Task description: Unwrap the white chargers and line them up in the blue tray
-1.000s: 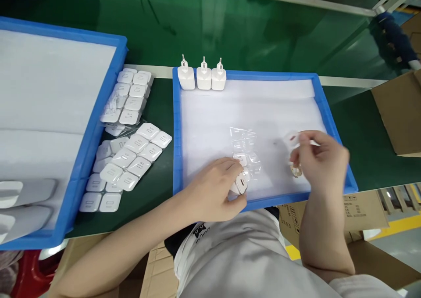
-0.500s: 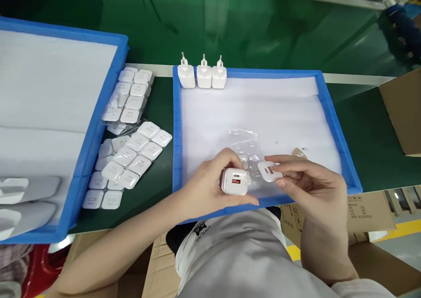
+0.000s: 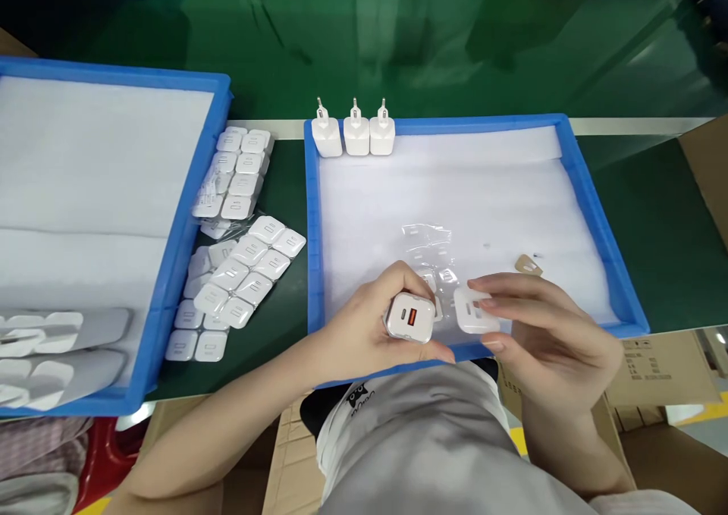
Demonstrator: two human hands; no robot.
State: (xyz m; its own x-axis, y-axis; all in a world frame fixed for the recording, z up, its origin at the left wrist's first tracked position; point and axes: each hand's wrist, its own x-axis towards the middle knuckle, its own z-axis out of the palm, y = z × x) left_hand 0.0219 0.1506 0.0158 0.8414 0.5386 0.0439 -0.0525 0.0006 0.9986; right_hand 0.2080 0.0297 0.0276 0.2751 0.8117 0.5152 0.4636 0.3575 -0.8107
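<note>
My left hand (image 3: 364, 321) is closed around a white charger (image 3: 410, 318), whose end with a narrow dark port and a red USB port faces me. To the right, my right hand (image 3: 560, 333) pinches a white slotted cover plate (image 3: 473, 310) between fingertips and thumb, a small gap from the charger. Beneath my hands, a clear plastic blister sheet (image 3: 426, 242) lies on the white lining of a blue tray (image 3: 594, 234), with a few white covers partly hidden near my left fingers. Beside my right fingers lies a small tan piece (image 3: 528, 265).
Three white plug chargers (image 3: 356, 137) stand prongs up in the tray's far left corner. On the green table are packs of white covers (image 3: 250, 272). A second blue tray (image 3: 185, 170) at left holds white parts in plastic sleeves (image 3: 73, 363). A cardboard box (image 3: 708, 170) stands at right.
The charger has turned in my left hand, so its ports now sit side by side. My right hand has shifted and tilted the cover plate, exposing more of the tan piece. The view has moved slightly.
</note>
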